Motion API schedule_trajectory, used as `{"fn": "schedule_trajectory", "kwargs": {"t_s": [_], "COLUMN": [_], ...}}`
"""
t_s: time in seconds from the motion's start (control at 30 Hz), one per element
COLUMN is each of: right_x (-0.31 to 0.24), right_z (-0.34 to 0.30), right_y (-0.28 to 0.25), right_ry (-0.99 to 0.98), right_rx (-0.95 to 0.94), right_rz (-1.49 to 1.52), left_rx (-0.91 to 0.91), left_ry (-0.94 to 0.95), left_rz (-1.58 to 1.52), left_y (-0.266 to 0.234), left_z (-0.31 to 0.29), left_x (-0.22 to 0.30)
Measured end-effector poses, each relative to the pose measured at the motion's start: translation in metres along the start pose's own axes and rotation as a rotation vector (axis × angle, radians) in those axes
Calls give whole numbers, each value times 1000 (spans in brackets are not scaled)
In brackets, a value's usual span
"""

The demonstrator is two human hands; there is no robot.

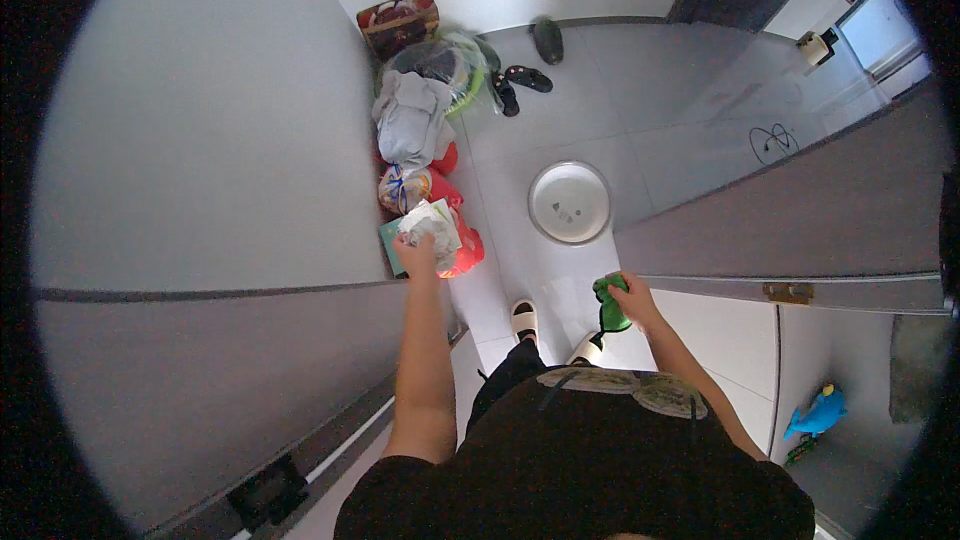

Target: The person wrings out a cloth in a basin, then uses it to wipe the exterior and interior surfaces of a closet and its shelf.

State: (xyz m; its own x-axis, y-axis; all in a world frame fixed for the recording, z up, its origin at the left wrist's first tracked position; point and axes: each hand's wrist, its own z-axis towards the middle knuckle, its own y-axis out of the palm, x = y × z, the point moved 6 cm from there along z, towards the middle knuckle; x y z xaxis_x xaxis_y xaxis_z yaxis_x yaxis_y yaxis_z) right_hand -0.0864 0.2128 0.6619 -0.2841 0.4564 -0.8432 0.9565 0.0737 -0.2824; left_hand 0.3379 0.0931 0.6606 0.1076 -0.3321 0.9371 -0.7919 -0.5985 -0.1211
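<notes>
My left hand (417, 255) reaches out to the pile by the left wall. Its fingers are closed on a crumpled whitish piece, paper or thin plastic (436, 237), just above a red plastic bag (466, 248). A teal box (390, 238) lies beside that hand. On the other side, in front of my body, my right hand (634, 301) grips a bunched green cloth-like thing (611, 312) with a dark edge, which hangs over my foot. A round white basin (569, 203) with a few small marks on its bottom stands on the floor ahead, apart from both hands.
Grey cloth (411, 112), a clear plastic bag (463, 65) and a brown patterned box (399, 24) crowd the left wall. Dark sandals (521, 81) lie farther out. At right stands a door (780, 230); a blue toy (820, 412) and a dark cable (772, 143) are beyond it.
</notes>
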Motion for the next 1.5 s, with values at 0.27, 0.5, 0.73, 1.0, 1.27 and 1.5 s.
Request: {"fn": "schedule_trajectory", "kwargs": {"t_s": [0.27, 0.5, 0.73, 1.0, 1.27, 1.5], "right_x": [-21, -48, -76, -81, -68, -28], "right_z": [22, 55, 136, 253, 328, 368], "right_y": [42, 81, 148, 207, 208, 228], "right_ry": [-3, 87, 101, 188, 487, 456], "right_rx": [-53, -197, -433, -578, -529, -563], "right_rz": [63, 68, -57, -158, -50, -139], "left_rx": [20, 43, 146, 301, 400, 371], "left_ry": [-29, -113, -128, -106, -127, -57], "left_rz": [-88, -109, -59, 131, 279, 544], "left_y": [-5, -2, -21, -26, 54, 34], "left_z": [42, 59, 93, 172, 243, 299], "left_x": [-21, 2, 1, -51, -38, -81]}}
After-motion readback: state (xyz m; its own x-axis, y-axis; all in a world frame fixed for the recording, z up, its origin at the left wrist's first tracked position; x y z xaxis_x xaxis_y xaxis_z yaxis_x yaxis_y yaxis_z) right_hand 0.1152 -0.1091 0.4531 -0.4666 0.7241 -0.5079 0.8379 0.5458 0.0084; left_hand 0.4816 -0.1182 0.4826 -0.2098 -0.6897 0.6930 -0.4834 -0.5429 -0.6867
